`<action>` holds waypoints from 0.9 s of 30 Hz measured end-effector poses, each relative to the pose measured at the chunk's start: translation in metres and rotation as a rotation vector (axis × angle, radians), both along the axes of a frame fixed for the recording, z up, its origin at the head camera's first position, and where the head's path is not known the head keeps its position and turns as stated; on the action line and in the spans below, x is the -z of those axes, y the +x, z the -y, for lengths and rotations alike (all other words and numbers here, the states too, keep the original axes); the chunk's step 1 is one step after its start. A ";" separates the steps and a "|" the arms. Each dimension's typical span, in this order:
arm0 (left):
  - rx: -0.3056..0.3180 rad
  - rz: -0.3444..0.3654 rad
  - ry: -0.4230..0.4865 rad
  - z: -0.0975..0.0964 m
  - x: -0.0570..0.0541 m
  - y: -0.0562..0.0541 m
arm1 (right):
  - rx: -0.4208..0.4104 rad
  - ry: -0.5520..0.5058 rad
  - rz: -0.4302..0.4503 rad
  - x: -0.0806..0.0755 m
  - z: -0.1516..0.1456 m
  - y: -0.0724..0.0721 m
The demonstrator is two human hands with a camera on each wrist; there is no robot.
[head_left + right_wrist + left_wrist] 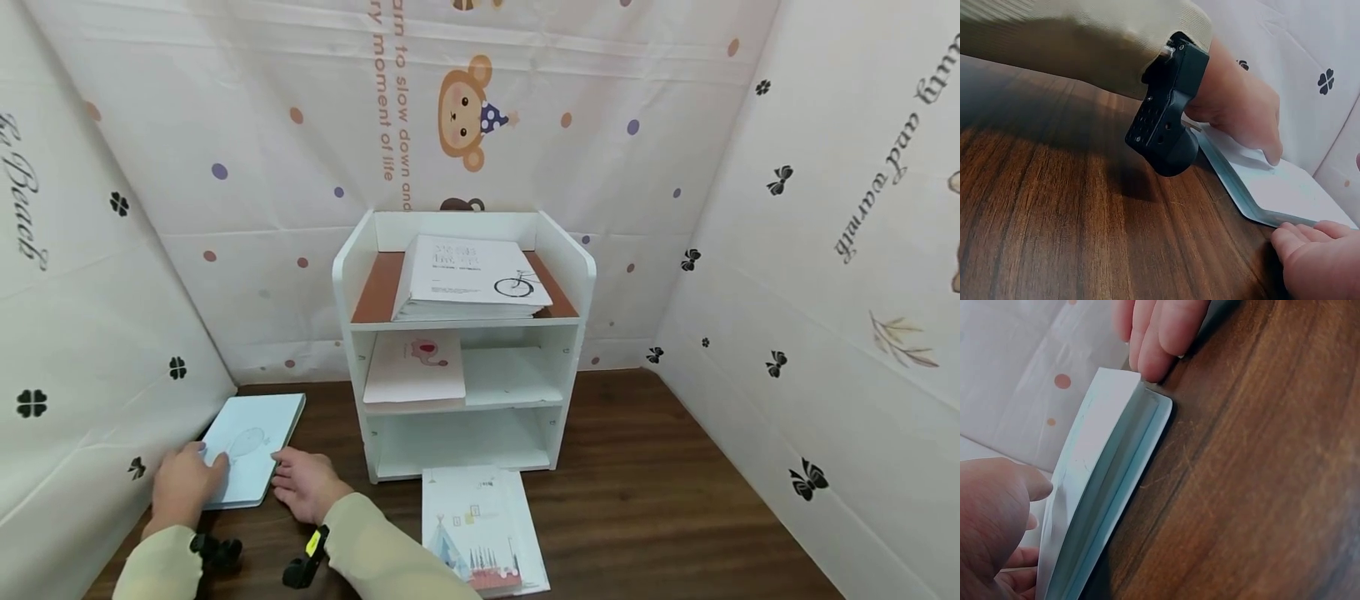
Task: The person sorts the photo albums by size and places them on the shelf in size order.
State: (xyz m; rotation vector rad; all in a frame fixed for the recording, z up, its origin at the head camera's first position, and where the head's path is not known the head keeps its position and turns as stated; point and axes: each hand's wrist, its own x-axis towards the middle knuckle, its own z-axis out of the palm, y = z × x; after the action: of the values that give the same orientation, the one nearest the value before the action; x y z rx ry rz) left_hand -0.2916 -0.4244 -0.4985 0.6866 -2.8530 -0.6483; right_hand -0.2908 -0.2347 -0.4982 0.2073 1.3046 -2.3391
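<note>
A pale blue notebook (pixel 243 454) with a faint line drawing on its cover lies on the table at the left, near the wall cloth. My left hand (pixel 183 483) holds its left side: the thumb rests over the cover, and the fingers (pixel 1019 559) are along the side edge, partly hidden. On the opposite side, my right hand (pixel 307 483) is at the right edge, its fingertips touching or very near it. In the left wrist view, the right hand's fingers (pixel 1172 328) extend beside a corner of the notebook (pixel 1088 469).
A white three-level shelf (pixel 463 327) stands in the middle. Its top bears a stack of white books (pixel 472 275); a pink book (pixel 415 367) lies on the middle level. Before the shelf lie white illustrated books (pixel 468 533), partly behind my right sleeve. Patterned cloth (pixel 262 208) surrounds the table.
</note>
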 end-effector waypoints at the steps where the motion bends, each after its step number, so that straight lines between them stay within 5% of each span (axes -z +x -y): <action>1: -0.001 0.001 -0.005 -0.001 0.001 0.000 | -0.005 -0.001 0.000 0.001 -0.001 0.000; 16: -0.043 -0.022 0.011 -0.003 0.001 0.000 | -0.024 -0.006 -0.004 0.003 0.000 0.000; 27: -0.097 -0.103 0.101 0.004 -0.008 0.004 | -0.004 0.145 -0.052 -0.005 0.006 0.004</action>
State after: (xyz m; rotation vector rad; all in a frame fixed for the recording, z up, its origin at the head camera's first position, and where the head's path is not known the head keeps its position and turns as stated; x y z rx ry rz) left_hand -0.2878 -0.4286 -0.4907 0.7777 -2.6903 -0.7920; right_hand -0.2869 -0.2411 -0.4935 0.1902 1.4992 -2.2616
